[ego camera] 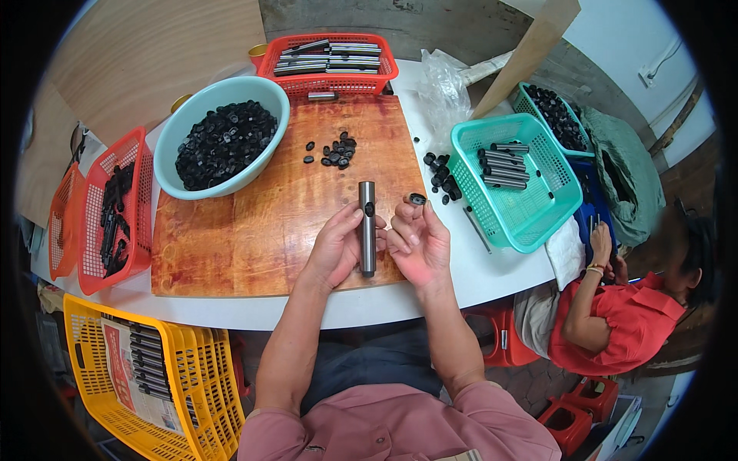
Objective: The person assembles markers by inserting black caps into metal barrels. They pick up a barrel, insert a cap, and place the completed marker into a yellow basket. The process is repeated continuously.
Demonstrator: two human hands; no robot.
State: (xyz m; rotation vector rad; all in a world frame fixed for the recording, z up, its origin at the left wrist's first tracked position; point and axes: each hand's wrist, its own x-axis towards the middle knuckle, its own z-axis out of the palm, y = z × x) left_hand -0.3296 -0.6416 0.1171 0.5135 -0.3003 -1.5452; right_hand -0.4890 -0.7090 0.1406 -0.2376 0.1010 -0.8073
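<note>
My left hand (339, 242) grips a metal tube (368, 242) that stands nearly upright in the view, with a black oval opening or insert near its upper end and a dark lower end. Beside it, my right hand (420, 248) pinches a small black oval plastic part (417, 199) between thumb and fingertip. Some of the right hand's curled fingers are close to the tube; whether they touch it I cannot tell. Beyond the hands, a pile of similar black oval parts (340, 152) lies on the wooden board (259, 242).
A pale blue basin (277, 138) of black parts stands at left. Red baskets (144, 230), a red tube basket (328, 86), a green basket (519, 225) and loose black caps (441, 173) surround the board. A yellow crate (167, 369) stands lower left. A co-worker in red (611, 328) sits at right.
</note>
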